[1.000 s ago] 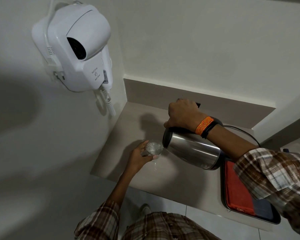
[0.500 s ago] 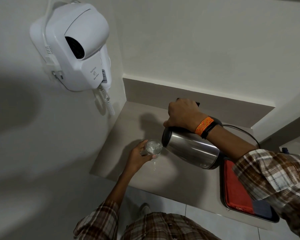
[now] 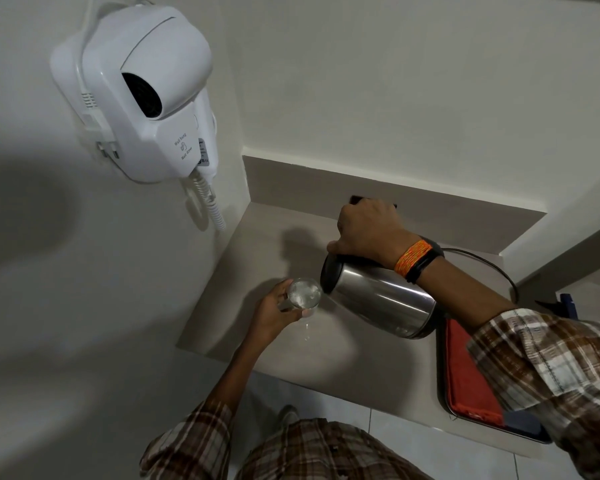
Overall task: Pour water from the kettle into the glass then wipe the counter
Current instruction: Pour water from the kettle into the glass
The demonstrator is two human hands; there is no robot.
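My right hand (image 3: 368, 233) grips the black handle of a steel kettle (image 3: 378, 299), which is tilted far over to the left with its spout at the rim of a clear glass (image 3: 303, 294). My left hand (image 3: 274, 317) holds the glass just above the beige counter (image 3: 250, 258), and water fills the glass near its rim. A thin trickle of water runs down from the glass to a small wet spot (image 3: 306, 336) on the counter. An orange band sits on my right wrist.
A white wall-hung hair dryer (image 3: 142, 95) with a coiled cord hangs on the left wall above the counter's corner. A dark tray (image 3: 442, 386) holding a red cloth (image 3: 465, 375) lies at the right, partly under my sleeve. The kettle's black cable (image 3: 492, 268) curves behind my forearm.
The kettle stays tilted at the glass and both hands hold their places. The view has shifted slightly.
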